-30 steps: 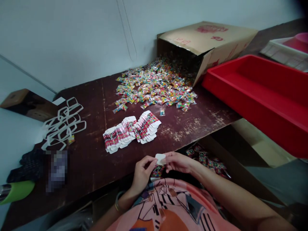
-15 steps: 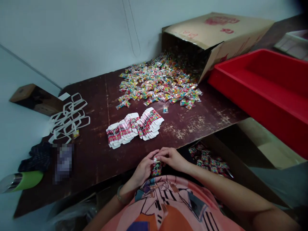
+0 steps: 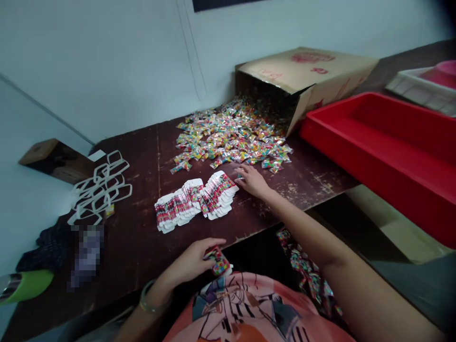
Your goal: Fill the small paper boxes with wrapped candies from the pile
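My left hand (image 3: 192, 259), near the table's front edge, grips a small red printed box (image 3: 218, 262), with a white flap at its lower end. Farther out on the table, my right hand (image 3: 253, 181) has its fingertips closed on a small clear candy packet (image 3: 240, 174), mostly covered by the fingers. Just left of that hand lie fanned stacks of flat printed boxes (image 3: 218, 195) with white flaps. Behind it spreads a heap of colourful candy packets (image 3: 231, 137).
A cardboard carton (image 3: 302, 69) lies open toward the heap. Right of it is a red tray (image 3: 377, 161). White loop-shaped pieces (image 3: 103, 185), a dark box (image 3: 59, 159) and a green bottle (image 3: 33, 285) are on the left. Filled boxes (image 3: 309, 270) sit below the table edge.
My right hand has left the small box and moved forward to the lone candy packet. My left hand keeps the box, now tilted and slightly farther left. The camera view has shifted upward.
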A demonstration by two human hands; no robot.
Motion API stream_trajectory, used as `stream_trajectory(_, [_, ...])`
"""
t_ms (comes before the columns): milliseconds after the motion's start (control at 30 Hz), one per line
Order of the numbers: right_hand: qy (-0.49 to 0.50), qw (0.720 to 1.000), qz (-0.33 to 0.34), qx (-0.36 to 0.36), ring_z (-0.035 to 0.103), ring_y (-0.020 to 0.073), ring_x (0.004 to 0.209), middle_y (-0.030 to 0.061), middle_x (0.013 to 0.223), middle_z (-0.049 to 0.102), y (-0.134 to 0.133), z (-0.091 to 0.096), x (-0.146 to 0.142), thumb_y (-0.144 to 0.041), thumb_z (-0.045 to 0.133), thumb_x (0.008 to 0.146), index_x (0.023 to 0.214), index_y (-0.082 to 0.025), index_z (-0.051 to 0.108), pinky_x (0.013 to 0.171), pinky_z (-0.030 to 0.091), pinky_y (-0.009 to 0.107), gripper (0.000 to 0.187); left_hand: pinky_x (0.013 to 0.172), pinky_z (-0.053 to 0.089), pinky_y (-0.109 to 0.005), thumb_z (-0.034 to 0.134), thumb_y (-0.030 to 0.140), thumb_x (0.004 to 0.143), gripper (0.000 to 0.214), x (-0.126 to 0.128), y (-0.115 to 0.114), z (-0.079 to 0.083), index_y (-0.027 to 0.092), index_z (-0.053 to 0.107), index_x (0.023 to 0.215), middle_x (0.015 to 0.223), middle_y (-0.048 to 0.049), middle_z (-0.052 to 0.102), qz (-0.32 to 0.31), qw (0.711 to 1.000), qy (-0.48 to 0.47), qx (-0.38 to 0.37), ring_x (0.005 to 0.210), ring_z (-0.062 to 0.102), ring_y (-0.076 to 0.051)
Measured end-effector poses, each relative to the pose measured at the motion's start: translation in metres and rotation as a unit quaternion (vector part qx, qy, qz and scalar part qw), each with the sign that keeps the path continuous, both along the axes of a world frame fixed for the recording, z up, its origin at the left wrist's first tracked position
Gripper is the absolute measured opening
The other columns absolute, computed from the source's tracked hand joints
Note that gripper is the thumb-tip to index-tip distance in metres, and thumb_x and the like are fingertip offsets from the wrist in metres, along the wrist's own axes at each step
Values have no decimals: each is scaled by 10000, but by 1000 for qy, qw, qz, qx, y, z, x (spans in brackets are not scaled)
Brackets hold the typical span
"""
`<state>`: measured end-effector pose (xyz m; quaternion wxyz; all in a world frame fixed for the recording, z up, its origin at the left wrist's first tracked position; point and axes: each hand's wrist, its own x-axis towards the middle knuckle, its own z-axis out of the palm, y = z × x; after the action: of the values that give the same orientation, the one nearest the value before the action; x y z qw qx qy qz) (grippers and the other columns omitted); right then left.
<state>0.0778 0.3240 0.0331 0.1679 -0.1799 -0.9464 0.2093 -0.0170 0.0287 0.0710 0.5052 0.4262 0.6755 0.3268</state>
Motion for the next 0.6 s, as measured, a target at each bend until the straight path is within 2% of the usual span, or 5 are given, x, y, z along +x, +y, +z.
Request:
stream_trajectory(133, [-34, 999, 13, 24, 406, 301, 1277, 183, 1349, 490, 2, -19, 19, -304, 550, 897, 1253, -129, 560, 1055, 310, 498, 397, 691, 414, -241, 684, 170, 618, 139, -32, -16, 15, 193, 671, 755, 729, 14, 654, -17, 998, 39, -40, 731, 574, -184])
stream_trajectory(267, [-9, 998, 64, 12, 343, 319, 1326, 162, 1423, 417, -69, -51, 91, -429, 606, 844, 1384, -196, 415, 1076, 259, 561, 618, 686, 480, -271, 688, 317, 720, 300, -31, -14, 3, 172, 584, 962, 879, -35, 664, 164, 979, -112, -42, 751, 614, -174])
stream_trajectory(333, [22, 995, 96, -28, 410, 300, 1270, 134, 1359, 491, -103, -56, 119, -337, 564, 882, 1335, -239, 471, 1040, 318, 547, 472, 660, 521, -298, 679, 369, 745, 406, -18, -3, -10, 185, 541, 1080, 1013, -88, 656, 226, 955, -188, -37, 793, 640, -194])
stream_trajectory(500, [132, 949, 28, -285, 609, 164, 898, 81, 1037, 635, -143, -30, 112, -228, 426, 957, 1198, -217, 506, 794, 502, 307, 255, 595, 547, -282, 706, 296, 714, 467, 23, 31, -34, 186, 537, 1135, 986, -79, 651, 227, 942, -247, -17, 788, 629, -189])
stream_trajectory(600, [165, 933, -14, -319, 598, 155, 834, 55, 947, 630, -133, -6, 81, -279, 491, 933, 1065, -198, 542, 763, 488, 283, 162, 537, 519, -246, 697, 242, 703, 493, 39, 37, -39, 164, 533, 1161, 912, -59, 641, 188, 953, -236, -1, 726, 614, -169])
